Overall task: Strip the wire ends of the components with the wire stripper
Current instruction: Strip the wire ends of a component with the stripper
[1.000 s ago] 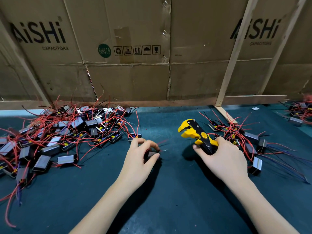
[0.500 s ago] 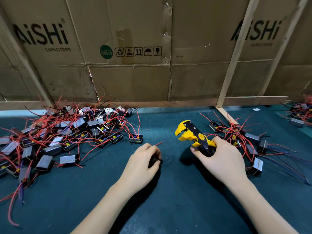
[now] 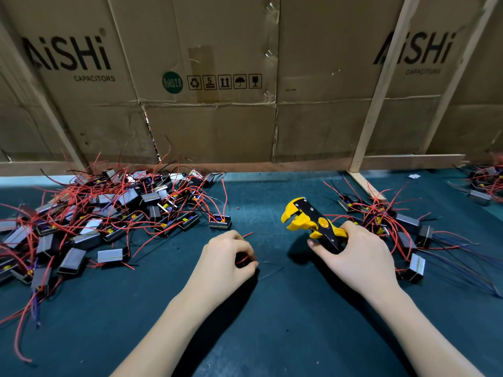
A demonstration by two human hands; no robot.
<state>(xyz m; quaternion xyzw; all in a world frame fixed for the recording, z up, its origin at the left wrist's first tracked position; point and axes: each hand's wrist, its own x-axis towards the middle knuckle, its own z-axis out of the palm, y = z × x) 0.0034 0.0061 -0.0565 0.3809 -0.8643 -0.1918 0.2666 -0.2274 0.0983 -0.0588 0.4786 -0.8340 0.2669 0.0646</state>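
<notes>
1. Left hand (image 3: 227, 258) is curled knuckles-up on the dark green mat (image 3: 272, 322), fingers closed around a small component (image 3: 242, 261). You can barely see the part itself, just a loop of red wire peeking out between thumb and fingers, and one red wire end (image 3: 248, 235) poking out past the knuckles.
2. Right hand (image 3: 353, 257) is wrapped tight around the handles of the wire stripper (image 3: 310, 223), just right of the left hand with a gap of bare mat between them. The black and yellow head sticks up and points toward the left hand, its yellow jaws standing a little apart with nothing in them.
3. Closest loose piece to the left hand is a single black component (image 3: 220, 221) with red leads, sitting just beyond it on the mat.
4. Further left of the left hand there's the big pile of components (image 3: 95, 219), black and silver boxes all tangled in red wire, running out to the frame edge.
5. On the far side of the right hand, away from the left one, is a smaller pile (image 3: 394, 227), same parts, red and some blue leads, partly behind the knuckles.
6. Way past both hands is a cardboard wall (image 3: 217, 118) printed AiSHi CAPACITORS, with pale wooden battens (image 3: 381, 85) leaning on it.
</notes>
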